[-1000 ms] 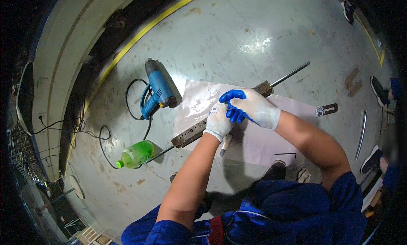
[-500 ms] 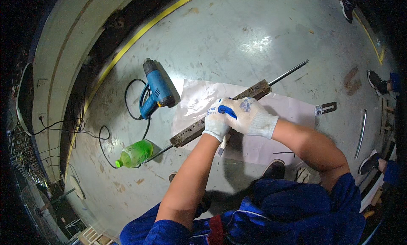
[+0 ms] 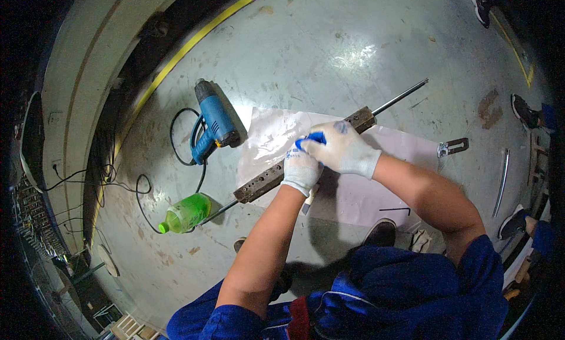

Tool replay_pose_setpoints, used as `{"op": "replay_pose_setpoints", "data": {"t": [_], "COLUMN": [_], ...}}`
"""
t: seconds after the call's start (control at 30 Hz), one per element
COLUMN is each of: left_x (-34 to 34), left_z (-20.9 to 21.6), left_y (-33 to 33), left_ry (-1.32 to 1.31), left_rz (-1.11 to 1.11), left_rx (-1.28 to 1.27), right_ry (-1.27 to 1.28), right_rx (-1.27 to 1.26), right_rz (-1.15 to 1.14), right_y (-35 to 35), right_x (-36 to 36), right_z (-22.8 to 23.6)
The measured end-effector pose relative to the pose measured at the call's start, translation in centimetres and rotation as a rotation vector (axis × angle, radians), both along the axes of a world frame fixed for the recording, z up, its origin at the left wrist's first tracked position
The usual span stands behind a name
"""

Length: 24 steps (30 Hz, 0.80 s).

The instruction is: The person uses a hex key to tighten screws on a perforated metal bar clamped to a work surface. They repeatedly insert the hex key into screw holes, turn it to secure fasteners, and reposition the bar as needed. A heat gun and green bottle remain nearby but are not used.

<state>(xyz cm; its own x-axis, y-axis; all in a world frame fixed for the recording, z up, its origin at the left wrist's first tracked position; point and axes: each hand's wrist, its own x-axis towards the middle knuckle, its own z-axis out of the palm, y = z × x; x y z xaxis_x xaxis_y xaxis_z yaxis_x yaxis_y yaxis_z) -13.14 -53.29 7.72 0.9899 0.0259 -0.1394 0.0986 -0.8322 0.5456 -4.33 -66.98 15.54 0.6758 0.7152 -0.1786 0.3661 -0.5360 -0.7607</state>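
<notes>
A long dark metal block [image 3: 265,183] with a row of holes lies diagonally, a bright round rod [image 3: 400,97] sticking out at both ends. Both my hands wear white knit gloves and meet over its middle. My left hand [image 3: 303,166] is closed beside the block, its fingertips hidden. My right hand [image 3: 343,146] reaches across against it, fingers drawn together. Blue shows at the right fingertips; whether it is glove coating or a small object I cannot tell. A small white piece with a grey end [image 3: 310,200] lies below my left wrist.
Under the block is a whitish sheet [image 3: 388,193] with a black hex key [image 3: 395,210]. A blue heat gun [image 3: 216,121] with its cord and a green bottle [image 3: 187,213] lie left. A slotted metal piece [image 3: 454,146] and metal strip [image 3: 501,183] lie right, near others' feet.
My right hand has turned and shifted slightly up and left over my left hand. More of the hex key shows beside my right forearm. The block stays in place.
</notes>
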Motion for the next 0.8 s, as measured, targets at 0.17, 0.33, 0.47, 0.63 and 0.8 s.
{"op": "replay_pose_setpoints", "data": {"t": [0.17,0.33,0.47,0.63,0.8], "left_x": [-1.0,0.5,0.2,-1.2,-1.1], "left_z": [1.1,0.7,-0.2,0.3,3.5], "left_y": [0.3,-0.6,0.1,-0.7,-0.6], "left_ry": [-0.07,-0.028,0.069,-0.124,-0.171], "left_rz": [0.065,0.127,0.021,0.148,0.12], "left_rx": [-0.007,-0.022,0.037,-0.112,-0.214], "right_ry": [0.758,0.833,-0.23,-0.117,0.135], "right_rx": [0.297,0.323,-0.021,0.08,0.113], "right_rz": [-0.286,0.001,0.337,0.063,0.167], "right_y": [0.4,-3.2,-2.5,-0.8,-1.6], "right_x": [-0.7,2.7,1.8,-1.6,-0.1], "right_z": [0.1,0.9,1.2,0.2,3.2]}}
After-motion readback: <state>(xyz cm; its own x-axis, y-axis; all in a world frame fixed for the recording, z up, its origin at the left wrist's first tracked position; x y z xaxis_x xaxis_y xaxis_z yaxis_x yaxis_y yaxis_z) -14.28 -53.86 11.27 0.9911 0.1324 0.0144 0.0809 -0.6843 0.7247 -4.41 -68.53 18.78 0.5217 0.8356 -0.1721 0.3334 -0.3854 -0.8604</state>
